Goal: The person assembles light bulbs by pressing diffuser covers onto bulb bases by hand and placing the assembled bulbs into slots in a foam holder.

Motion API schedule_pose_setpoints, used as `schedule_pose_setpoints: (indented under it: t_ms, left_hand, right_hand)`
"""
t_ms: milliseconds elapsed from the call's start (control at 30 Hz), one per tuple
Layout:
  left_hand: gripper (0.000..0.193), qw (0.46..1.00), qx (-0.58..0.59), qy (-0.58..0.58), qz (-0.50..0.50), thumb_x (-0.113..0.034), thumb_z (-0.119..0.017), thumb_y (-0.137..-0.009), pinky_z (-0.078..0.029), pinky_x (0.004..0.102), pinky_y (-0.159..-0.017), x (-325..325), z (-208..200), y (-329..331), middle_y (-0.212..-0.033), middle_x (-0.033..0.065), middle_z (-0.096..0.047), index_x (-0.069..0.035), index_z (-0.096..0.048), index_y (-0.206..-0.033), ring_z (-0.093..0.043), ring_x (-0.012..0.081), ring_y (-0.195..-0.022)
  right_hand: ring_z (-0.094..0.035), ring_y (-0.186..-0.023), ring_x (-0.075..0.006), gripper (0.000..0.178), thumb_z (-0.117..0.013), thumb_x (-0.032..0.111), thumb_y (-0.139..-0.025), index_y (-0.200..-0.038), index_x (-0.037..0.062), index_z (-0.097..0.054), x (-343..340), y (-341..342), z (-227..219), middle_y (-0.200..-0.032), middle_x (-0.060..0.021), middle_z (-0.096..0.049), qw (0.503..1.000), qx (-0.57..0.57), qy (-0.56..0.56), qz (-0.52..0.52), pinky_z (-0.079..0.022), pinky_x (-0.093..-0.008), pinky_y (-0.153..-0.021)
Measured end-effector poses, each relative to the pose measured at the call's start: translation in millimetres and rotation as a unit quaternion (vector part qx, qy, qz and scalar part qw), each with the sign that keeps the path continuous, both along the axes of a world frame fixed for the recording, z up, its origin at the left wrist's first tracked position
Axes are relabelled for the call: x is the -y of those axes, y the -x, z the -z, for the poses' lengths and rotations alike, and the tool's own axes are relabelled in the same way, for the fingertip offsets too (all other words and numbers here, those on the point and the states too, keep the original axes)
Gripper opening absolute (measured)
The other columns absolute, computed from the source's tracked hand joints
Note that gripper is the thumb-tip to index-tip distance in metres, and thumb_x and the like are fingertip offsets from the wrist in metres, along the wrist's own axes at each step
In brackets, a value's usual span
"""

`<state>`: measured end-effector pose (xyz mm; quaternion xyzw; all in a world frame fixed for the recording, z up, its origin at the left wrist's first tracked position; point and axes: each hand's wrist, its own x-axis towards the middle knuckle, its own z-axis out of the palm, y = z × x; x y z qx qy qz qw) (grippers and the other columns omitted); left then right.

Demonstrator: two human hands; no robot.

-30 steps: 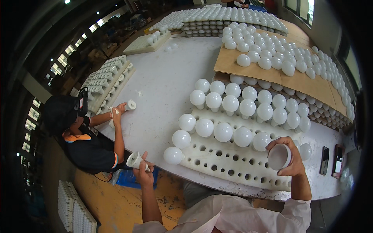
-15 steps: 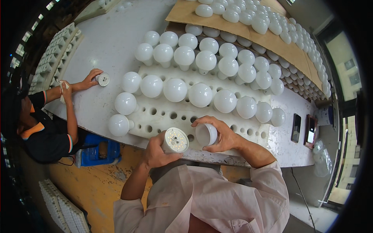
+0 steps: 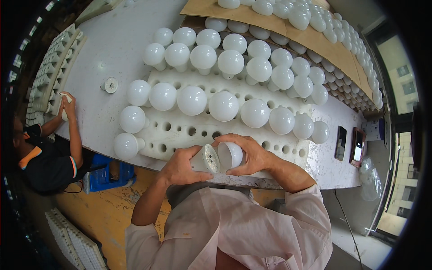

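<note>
My left hand (image 3: pixel 181 167) is wrapped round a white bulb base (image 3: pixel 210 158), whose LED board faces right. In my right hand (image 3: pixel 253 155) is a white dome cover (image 3: pixel 230 155), its rim turned toward the base. The two parts stand almost face to face at the table's near edge, a narrow gap between them. Just beyond my hands lies a white foam tray (image 3: pixel 180 128) with rows of holes. Rounded white bulbs (image 3: pixel 223 106) stand in its holes in several rows, and a few at its left end lean outward.
Dome covers (image 3: pixel 299 19) cover a cardboard sheet (image 3: pixel 252 19) at the far right, with more stacked beneath. A phone (image 3: pixel 341 143) lies at the right. At the left, a co-worker's hands (image 3: pixel 67 107) hold something pale near stacked trays (image 3: pixel 50 72); another bulb base (image 3: pixel 110 85) stands nearby.
My left hand has turned the base's LED board toward the cover, and both parts have come closer together. The co-worker has let go of the other base and drawn the hand back.
</note>
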<state>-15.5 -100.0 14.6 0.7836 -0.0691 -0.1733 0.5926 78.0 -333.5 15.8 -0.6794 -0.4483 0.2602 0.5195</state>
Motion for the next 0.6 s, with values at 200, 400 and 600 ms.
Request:
schedule_pose_setpoints:
  t_ms: [200, 400, 600]
  left_hand:
    - [0.057, 1.0, 0.008, -0.025, 0.017, -0.021, -0.082, -0.062, -0.051, 0.0342, -0.079, 0, -5, -5, -0.095, 0.0157, -0.068, 0.003, -0.059, -0.109, -0.067, 0.0239, -0.088]
    - [0.056, 0.999, 0.013, -0.029, 0.015, -0.021, -0.082, -0.061, -0.052, 0.0335, -0.077, 4, -4, -5, -0.093, 0.0157, -0.068, 0.004, -0.06, -0.107, -0.067, 0.0238, -0.084]
    - [0.053, 0.998, -0.009, -0.057, 0.028, -0.02, -0.082, -0.061, -0.052, 0.0334, -0.074, 7, -10, -9, -0.089, 0.0166, -0.068, 0.004, -0.061, -0.103, -0.067, 0.024, -0.081]
  right_hand:
    - [-0.059, -0.105, -0.0311, 0.079, -0.082, 0.019, -0.062, -0.13, 0.0077, -0.045, -2, 0, 0, -0.116, -0.0116, -0.058, 1.0, 0.003, 0.0, 0.001, -0.049, -0.0395, -0.088]
    - [-0.058, -0.105, -0.0343, 0.081, -0.082, 0.021, -0.062, -0.132, 0.0074, -0.043, -4, 1, -3, -0.116, -0.015, -0.057, 0.999, 0.027, 0.029, -0.009, -0.048, -0.0426, -0.087]
    - [-0.054, -0.111, -0.037, 0.088, -0.081, 0.027, -0.065, -0.138, 0.0049, -0.036, -3, 4, -3, -0.122, -0.0191, -0.053, 0.991, 0.081, 0.101, -0.035, -0.045, -0.0451, -0.091]
